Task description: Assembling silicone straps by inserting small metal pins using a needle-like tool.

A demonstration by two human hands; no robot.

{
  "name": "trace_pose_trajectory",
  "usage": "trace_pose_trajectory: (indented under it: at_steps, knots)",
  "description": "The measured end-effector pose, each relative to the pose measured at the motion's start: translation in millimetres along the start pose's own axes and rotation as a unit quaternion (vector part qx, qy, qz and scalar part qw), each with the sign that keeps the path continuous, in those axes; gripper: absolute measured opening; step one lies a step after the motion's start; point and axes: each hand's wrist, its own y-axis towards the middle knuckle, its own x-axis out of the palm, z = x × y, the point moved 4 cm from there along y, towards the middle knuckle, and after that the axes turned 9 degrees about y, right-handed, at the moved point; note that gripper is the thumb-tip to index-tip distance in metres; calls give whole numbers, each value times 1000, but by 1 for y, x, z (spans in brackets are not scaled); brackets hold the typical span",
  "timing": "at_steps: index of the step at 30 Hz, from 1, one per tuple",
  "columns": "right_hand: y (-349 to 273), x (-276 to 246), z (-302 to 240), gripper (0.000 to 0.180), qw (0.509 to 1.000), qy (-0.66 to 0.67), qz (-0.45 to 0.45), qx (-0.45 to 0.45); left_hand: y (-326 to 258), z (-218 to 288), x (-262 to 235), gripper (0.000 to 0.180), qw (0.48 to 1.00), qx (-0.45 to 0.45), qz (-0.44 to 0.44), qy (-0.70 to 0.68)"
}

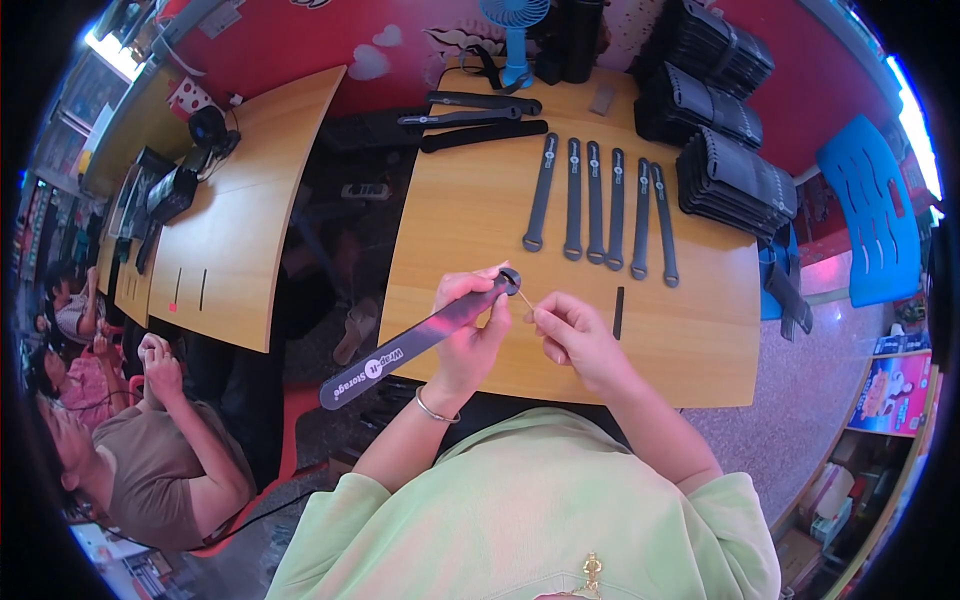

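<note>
My left hand (466, 345) is closed around a dark hook-and-loop strap (420, 345), holding it above the near part of the wooden table (440, 240). The strap's wide printed end points down to the left, and its curled loop end sits at my fingertips. A thin tan stick (526, 301) is pinched in my right hand (575, 335), its far tip close to the loop; whether they touch I cannot tell. Beyond my hands lie several similar straps (595, 205), side by side with their rings toward me. A short black strip (619, 313) is next to my right hand.
Stacked bundles of dark straps (735, 185) stand at the table's right edge. More straps (485, 118) lie at the far left, near a blue fan (515, 40). A blue chair (870, 215) is on the right. Left, a co-worker (165, 460) sits by another table (235, 200).
</note>
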Motion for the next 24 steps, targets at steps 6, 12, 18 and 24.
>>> trace_pose_trajectory:
  at_steps: [6, 12, 18, 24]
  knots:
    - [0, 2, -9, 9, 975, -168, 39, -138, 0, 0, -2, 29, 1000, 4, 10, 20]
    - [0, 3, -6, 9, 995, -66, 31, -68, 0, 0, -3, 29, 999, 22, 12, 48]
    - [-1, 2, -11, 9, 938, -246, 56, -240, 0, 4, -4, 29, 995, 56, 12, 84]
    - [0, 1, -5, 8, 997, -45, 20, -54, -1, 6, -4, 29, 993, 65, 9, 102]
